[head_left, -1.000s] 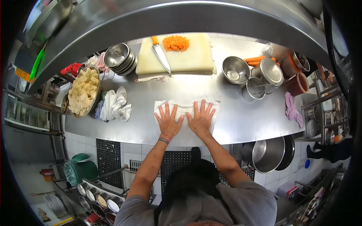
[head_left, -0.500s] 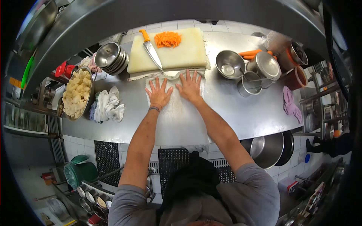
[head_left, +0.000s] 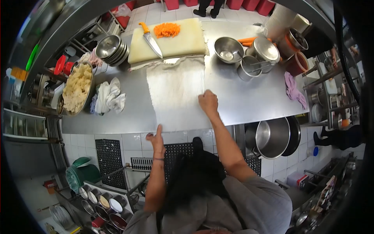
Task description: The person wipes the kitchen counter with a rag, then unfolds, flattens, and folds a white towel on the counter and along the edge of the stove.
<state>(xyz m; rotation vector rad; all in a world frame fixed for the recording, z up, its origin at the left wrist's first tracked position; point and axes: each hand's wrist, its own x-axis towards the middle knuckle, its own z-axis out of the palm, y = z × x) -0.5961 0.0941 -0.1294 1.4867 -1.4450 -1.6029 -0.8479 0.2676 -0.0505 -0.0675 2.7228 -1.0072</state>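
Observation:
A white cloth point(head_left: 177, 87) is spread over the steel table, its far end reaching the cutting board point(head_left: 183, 43). My right hand point(head_left: 209, 102) is closed at the cloth's right edge. Whether its curled fingers pinch the fabric is hidden. By the table's front edge, near the cloth's lower left corner, my left hand point(head_left: 156, 139) has its fingers apart, one pointing forward, and holds nothing visible. On the board lie a knife point(head_left: 151, 41) with an orange handle and a pile of shredded carrot point(head_left: 167, 30).
Left on the table point(head_left: 132, 117) are stacked metal bowls point(head_left: 110, 48), a pan of pale chunks point(head_left: 78, 87) and crumpled cloths point(head_left: 109, 95). To the right stand a metal bowl point(head_left: 223, 52), a metal pot point(head_left: 246, 70), whole carrots point(head_left: 247, 40) and a purple cloth point(head_left: 294, 91).
Both hands have left the cloth's far end and come back toward me. The right has closed; the left is now at the front edge. The view has shifted, showing more floor beyond the table.

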